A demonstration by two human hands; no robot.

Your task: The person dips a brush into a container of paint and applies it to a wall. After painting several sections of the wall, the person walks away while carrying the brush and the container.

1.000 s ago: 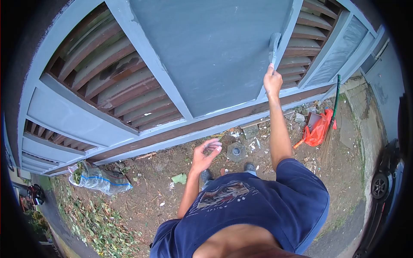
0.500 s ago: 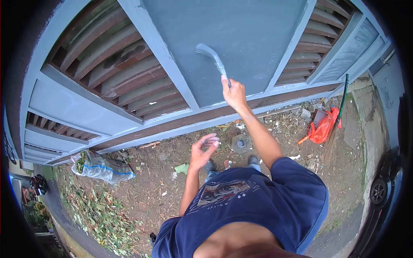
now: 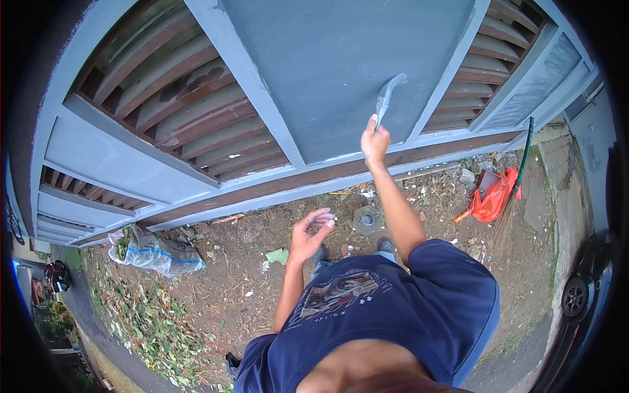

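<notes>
My right hand [image 3: 375, 141] grips the handle of a paintbrush [image 3: 385, 101]. The grey-coated bristles bend against the blue-grey panel [image 3: 327, 78], toward its right side. Lower down, my left hand [image 3: 312, 233] hovers over the dirt with loosely curled fingers apart and nothing in them; greyish smears mark its fingertips. On the ground between the two arms stands a round container [image 3: 367, 220] with something grey in its middle, close to my shoes.
Brown louvred slats [image 3: 177, 85] flank the panel. A clear sack [image 3: 160, 252] of plant cuttings lies at left, near scattered leaves [image 3: 157, 327]. At right are a red plastic bag [image 3: 496, 196], a broom [image 3: 522, 164] and a parked car [image 3: 583, 295].
My right hand has swept the paintbrush rightward across the panel, and the bristles now lean right instead of left. My left hand has barely moved.
</notes>
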